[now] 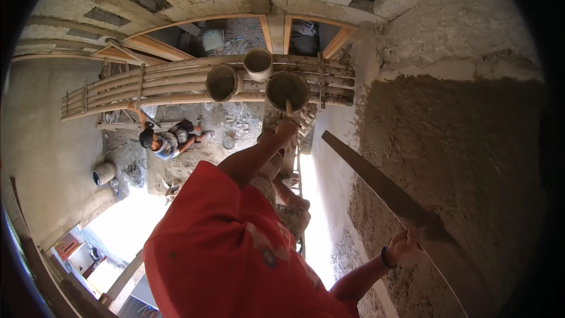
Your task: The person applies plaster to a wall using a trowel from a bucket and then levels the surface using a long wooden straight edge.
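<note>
My left hand [286,128] is closed around the wooden handle [289,106] of a tool. Its far end is down in a mortar bucket [308,95], so I cannot make out the tool's kind. My right hand [403,244] grips the edge of a long straightedge board [382,185], which slants beside the wall on the right. Dark, wet-looking plaster [447,141] covers much of that wall. Two more buckets stand close by: one grey with mortar [236,87] and one pale [259,75].
The buckets stand on a scaffold platform of long poles [170,85] lashed with crosspieces. Below it a co-worker [168,141] in a dark cap reaches up to the poles. A ladder [300,182] is beside my legs. A barrel [104,174] lies at the lower left.
</note>
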A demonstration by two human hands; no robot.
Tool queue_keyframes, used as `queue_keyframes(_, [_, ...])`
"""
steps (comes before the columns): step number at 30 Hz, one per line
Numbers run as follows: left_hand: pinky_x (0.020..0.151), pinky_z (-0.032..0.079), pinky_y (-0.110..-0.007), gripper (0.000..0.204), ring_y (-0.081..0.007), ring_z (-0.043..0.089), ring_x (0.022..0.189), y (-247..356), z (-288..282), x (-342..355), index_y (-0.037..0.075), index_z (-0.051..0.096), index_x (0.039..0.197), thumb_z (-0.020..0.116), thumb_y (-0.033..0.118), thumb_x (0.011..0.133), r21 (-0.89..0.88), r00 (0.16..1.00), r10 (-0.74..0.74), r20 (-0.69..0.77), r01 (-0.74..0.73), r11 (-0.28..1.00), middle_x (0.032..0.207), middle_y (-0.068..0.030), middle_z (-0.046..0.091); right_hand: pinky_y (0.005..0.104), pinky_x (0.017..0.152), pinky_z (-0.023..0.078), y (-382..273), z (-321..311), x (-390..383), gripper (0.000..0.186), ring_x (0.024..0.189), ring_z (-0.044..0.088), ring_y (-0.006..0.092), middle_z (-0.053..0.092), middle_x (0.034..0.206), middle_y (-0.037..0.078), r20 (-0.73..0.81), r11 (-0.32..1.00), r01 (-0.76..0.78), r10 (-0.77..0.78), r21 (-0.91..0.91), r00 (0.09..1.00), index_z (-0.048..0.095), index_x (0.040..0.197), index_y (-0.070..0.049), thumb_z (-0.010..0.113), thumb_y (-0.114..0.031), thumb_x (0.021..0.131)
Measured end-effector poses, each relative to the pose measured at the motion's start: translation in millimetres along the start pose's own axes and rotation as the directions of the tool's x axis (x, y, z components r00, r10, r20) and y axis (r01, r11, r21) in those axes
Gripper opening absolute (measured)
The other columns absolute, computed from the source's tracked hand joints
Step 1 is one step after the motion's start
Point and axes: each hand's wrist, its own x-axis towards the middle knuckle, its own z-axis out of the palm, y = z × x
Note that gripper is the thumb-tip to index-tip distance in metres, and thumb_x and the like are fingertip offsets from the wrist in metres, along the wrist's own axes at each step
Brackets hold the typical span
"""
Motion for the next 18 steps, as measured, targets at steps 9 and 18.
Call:
queue_keyframes(9, [0.077, 0.044, -0.055, 0.052, -0.0355, 0.052, 0.101, -94, -198, 157, 0.011, 0.052, 0.120, 0.068, 0.039, 0.079, -0.567, 0.773, -0.536, -0.340, 0.286, 0.773, 0.118, -0.0137, 0.049, 0.0313, 0.085, 0.050, 190, 35, -23, 0.040, 0.094, 0.060, 0.0199, 0.060, 0.111, 0.015, -0.047, 0.911, -0.324, 0.323, -0.256, 0.945, 0.055, 0.112, 0.008, 0.069, 0.004, 0.075])
queue_keyframes(18, [0.089, 0.044, -0.063, 0.084, -0.0379, 0.038, 0.123, -162, -279, 366, 0.015, 0.033, 0.140, 0.072, 0.050, 0.074, -0.804, 0.832, -0.449, -0.325, 0.007, 0.595, 0.140, -0.0183, 0.030, 0.0407, 0.089, 0.050, 424, -66, -119, 0.061, 0.106, 0.056, 0.0241, 0.055, 0.119, 0.013, 0.092, 0.361, 0.079, 0.020, -0.929, 0.996, 0.037, 0.136, -0.007, 0.064, -0.010, 0.081])
